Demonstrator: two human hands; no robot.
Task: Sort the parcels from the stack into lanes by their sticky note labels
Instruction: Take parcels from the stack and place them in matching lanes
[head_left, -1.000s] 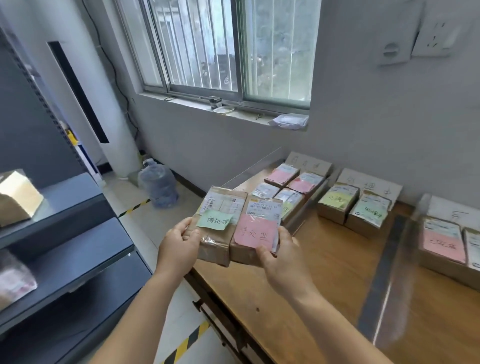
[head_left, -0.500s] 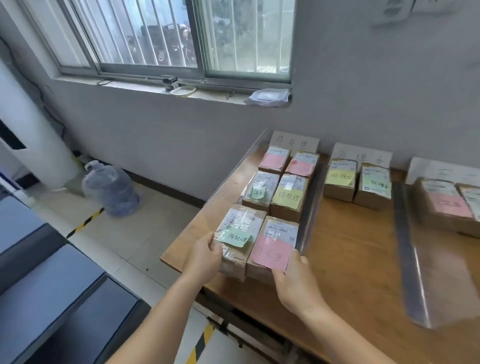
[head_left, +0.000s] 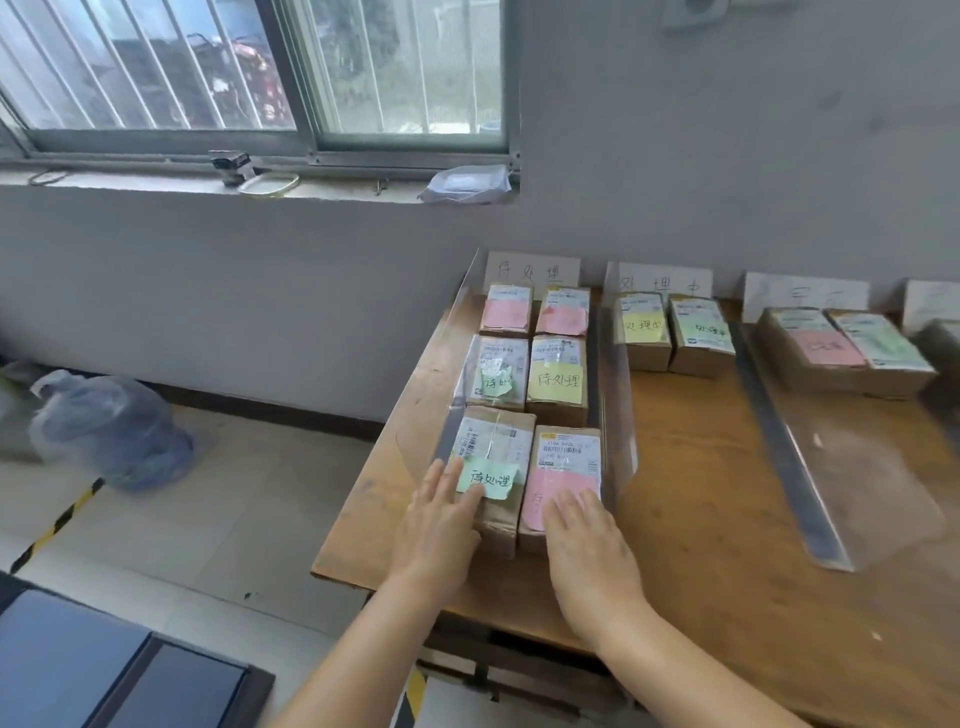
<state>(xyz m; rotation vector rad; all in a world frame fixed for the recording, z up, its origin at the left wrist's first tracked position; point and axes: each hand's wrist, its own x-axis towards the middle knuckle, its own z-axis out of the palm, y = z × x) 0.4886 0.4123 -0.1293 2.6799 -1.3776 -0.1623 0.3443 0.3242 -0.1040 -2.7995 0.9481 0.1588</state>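
Observation:
Two brown parcels lie side by side at the near end of the leftmost lane on the wooden table (head_left: 727, 519). The left parcel (head_left: 493, 447) carries a green sticky note (head_left: 488, 479); the right parcel (head_left: 569, 462) carries a pink note (head_left: 558, 493). My left hand (head_left: 441, 525) rests flat with straight fingers on the left parcel's near end. My right hand (head_left: 587, 551) lies flat on the pink note. Behind them in the same lane sit several parcels (head_left: 530, 364) with pink, green and yellow notes, under a paper lane sign (head_left: 532, 270).
Clear plastic dividers (head_left: 618, 395) separate the lanes. The middle lane holds two parcels (head_left: 670, 332); the right lane holds two more (head_left: 841, 348). A water jug (head_left: 109, 431) stands on the floor at left. A dark shelf (head_left: 104, 675) shows at the bottom left.
Both parcels were carried from in front of me down onto the table at the near end of the left lane. My hands changed from gripping them to lying flat on top.

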